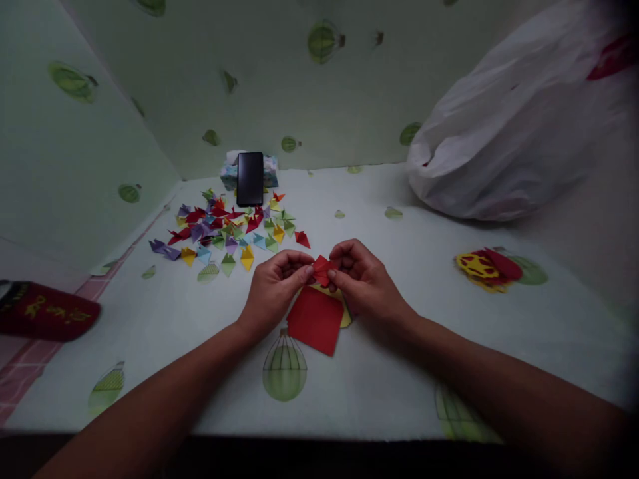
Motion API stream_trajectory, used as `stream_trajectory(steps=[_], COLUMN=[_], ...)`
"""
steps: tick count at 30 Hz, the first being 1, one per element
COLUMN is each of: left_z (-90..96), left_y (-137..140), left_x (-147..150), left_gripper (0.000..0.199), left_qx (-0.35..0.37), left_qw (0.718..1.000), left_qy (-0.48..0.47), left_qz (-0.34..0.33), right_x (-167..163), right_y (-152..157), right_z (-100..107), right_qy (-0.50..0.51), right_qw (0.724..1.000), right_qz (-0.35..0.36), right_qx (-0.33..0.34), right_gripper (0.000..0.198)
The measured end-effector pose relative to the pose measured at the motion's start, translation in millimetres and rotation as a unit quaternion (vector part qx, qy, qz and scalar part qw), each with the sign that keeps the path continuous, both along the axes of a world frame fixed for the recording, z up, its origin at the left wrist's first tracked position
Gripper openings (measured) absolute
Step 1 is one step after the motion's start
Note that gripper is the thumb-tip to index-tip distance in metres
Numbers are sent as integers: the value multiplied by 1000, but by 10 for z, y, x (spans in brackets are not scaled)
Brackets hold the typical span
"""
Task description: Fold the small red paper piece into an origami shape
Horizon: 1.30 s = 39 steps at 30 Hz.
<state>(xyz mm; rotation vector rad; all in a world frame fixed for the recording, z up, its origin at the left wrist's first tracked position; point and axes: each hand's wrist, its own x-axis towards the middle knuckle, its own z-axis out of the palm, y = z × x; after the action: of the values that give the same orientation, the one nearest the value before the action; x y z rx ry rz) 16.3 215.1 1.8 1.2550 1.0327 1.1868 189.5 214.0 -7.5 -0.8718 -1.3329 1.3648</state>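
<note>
Pretty dim feed on my end, grey-green murk over everything. Can't tell where the light's coming from. I get a soft shadow under the plastic bag (492, 143), the right edge going black, the can (57, 313) stretched and fuzzy at left, and soft creases on the folded paper (323, 269).

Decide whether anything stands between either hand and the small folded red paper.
Nothing visible does: the left hand and right hand both hold the folded red paper directly. The flat red paper lies on the table, nearer the person, not in between.
</note>
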Motion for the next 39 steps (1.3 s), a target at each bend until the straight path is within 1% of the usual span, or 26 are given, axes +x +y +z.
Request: stream_trajectory(steps=[4,10,17,24,29,35,39], left_z=[-17,-11,-17,-7,-24,-11,-4], left_y=[12,14,22,2,0,-15,-33], left_x=[-27,-17,-15,-19,-10,2,8], left_gripper=[17,20,17,14,14,15,19], left_qx=[1,5,4,-11,-25,-40,-53], left_qw=[1000,999,1000,1000,999,999,999], left_qy=[-10,-8,8,20,25,9,-11], left_qz=[-3,-33,-16,-19,-9,-7,-4], right_x=[3,27,36,32,31,25,16], right_y=[7,11,4,-8,-21,-50,-59], right_z=[-3,-15,9,-24,-31,-4,1], right_qy=[14,23,-14,-49,-58,-53,-55], right_qw=[1000,1000,1000,999,998,998,999], right_qz=[0,-1,21,-6,-5,3,2], right_qx=[5,-12,-2,1,-9,-15,-2], right_gripper=[18,19,16,14,15,14,11])
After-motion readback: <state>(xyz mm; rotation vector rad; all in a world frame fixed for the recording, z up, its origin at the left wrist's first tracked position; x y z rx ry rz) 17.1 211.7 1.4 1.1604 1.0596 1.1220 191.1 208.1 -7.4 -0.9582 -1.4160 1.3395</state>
